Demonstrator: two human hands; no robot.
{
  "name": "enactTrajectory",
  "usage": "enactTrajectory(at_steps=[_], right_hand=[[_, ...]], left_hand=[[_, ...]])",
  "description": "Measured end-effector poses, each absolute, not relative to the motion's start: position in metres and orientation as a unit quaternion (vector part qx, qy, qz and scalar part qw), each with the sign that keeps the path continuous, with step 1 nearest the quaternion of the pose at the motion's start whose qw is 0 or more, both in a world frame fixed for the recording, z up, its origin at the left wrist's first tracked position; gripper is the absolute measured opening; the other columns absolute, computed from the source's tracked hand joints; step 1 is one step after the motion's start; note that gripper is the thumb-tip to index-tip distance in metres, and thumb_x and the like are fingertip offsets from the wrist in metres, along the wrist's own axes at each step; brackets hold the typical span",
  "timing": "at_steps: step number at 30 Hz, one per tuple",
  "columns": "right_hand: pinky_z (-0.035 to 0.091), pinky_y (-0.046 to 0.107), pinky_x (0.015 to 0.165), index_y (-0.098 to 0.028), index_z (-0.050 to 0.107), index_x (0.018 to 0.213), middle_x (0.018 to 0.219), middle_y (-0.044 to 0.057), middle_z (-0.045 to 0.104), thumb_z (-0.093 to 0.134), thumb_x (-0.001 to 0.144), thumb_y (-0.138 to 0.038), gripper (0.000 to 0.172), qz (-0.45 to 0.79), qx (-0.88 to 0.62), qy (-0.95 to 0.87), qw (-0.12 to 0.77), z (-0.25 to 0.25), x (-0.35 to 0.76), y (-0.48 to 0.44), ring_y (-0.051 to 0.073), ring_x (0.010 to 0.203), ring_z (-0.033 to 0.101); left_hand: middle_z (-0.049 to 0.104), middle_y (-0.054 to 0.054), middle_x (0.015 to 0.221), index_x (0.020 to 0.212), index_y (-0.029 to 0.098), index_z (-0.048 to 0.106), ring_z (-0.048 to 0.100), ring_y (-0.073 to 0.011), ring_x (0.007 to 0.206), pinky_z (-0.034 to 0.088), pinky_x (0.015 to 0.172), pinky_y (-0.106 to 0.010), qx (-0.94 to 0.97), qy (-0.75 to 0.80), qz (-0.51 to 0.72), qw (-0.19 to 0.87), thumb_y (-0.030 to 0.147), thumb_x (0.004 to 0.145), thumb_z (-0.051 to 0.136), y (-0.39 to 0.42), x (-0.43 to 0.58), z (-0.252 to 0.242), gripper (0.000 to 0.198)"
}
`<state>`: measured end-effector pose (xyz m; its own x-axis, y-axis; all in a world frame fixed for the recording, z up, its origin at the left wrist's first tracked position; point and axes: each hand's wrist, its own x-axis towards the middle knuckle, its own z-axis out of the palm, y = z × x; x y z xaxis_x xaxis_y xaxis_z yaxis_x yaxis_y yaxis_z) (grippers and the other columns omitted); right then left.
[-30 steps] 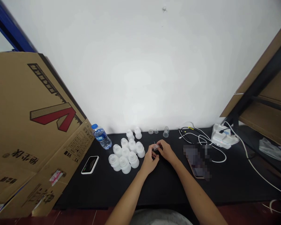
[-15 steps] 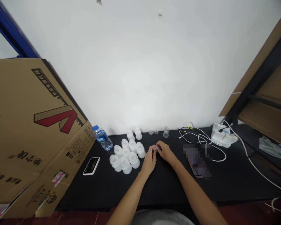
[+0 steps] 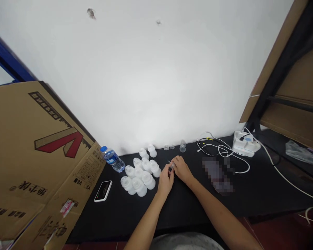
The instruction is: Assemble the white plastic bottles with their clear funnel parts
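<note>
My left hand (image 3: 166,180) and my right hand (image 3: 182,170) meet above the black table, fingers closed around a small clear plastic piece (image 3: 173,165). A thin pale tip sticks out on the left of my right fingers; the fingers hide much of what they grip. Left of my hands stand several white plastic bottles (image 3: 139,186) with clear domed caps, grouped closely. Behind my hands, near the wall, lie a clear ring (image 3: 166,147), a small clear nipple-shaped part (image 3: 172,147) and two clear domed caps (image 3: 182,148).
A water bottle (image 3: 112,158) and a white-edged phone (image 3: 103,191) are at the left beside a large cardboard box (image 3: 23,139). To the right lie a blurred-out object (image 3: 217,175), looped white cables (image 3: 220,149) and a white power strip (image 3: 246,144). A white wall backs the table (image 3: 187,215).
The camera view has tilted and shifted a little. Both hands stay together on the small piece, with my right fingers turned further over it. The bottles and caps rest where they were.
</note>
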<state>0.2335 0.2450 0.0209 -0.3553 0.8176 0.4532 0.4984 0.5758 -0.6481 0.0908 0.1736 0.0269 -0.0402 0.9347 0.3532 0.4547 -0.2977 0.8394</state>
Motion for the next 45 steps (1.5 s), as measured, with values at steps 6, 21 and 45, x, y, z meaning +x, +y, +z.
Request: enactTrajectory(at_steps=[6, 21, 45], right_hand=[[0.051, 0.038, 0.095, -0.023, 0.065, 0.101, 0.111, 0.008, 0.067, 0.052, 0.094, 0.000, 0.027, 0.203, -0.365, -0.809, 0.414, 0.022, 0.235, 0.249, 0.026, 0.103, 0.058], [0.052, 0.038, 0.090, -0.023, 0.061, 0.101, 0.100, 0.007, 0.066, 0.053, 0.095, -0.009, 0.017, 0.212, -0.433, -0.765, 0.427, 0.021, 0.229, 0.239, 0.027, 0.098, 0.063], [0.053, 0.051, 0.108, -0.026, 0.054, 0.157, 0.124, 0.012, 0.072, 0.051, 0.106, -0.027, 0.051, 0.211, -0.328, -0.872, 0.297, 0.086, 0.175, 0.324, 0.029, 0.113, 0.066]], left_hand=[[0.064, 0.003, 0.074, 0.132, 0.022, 0.062, 0.061, -0.0163, 0.060, 0.049, 0.063, -0.027, 0.652, 0.515, 0.484, 0.276, 0.039, 0.110, 0.053, 0.176, 0.089, 0.021, 0.029], [0.075, -0.001, 0.083, 0.138, 0.022, 0.059, 0.063, -0.0143, 0.054, 0.052, 0.059, -0.027, 0.648, 0.503, 0.486, 0.303, 0.037, 0.110, 0.053, 0.176, 0.089, 0.020, 0.032], [0.062, -0.003, 0.103, 0.125, 0.024, 0.068, 0.058, -0.0146, 0.068, 0.052, 0.068, -0.030, 0.620, 0.468, 0.556, 0.294, 0.015, 0.107, 0.038, 0.181, 0.097, 0.022, 0.037]])
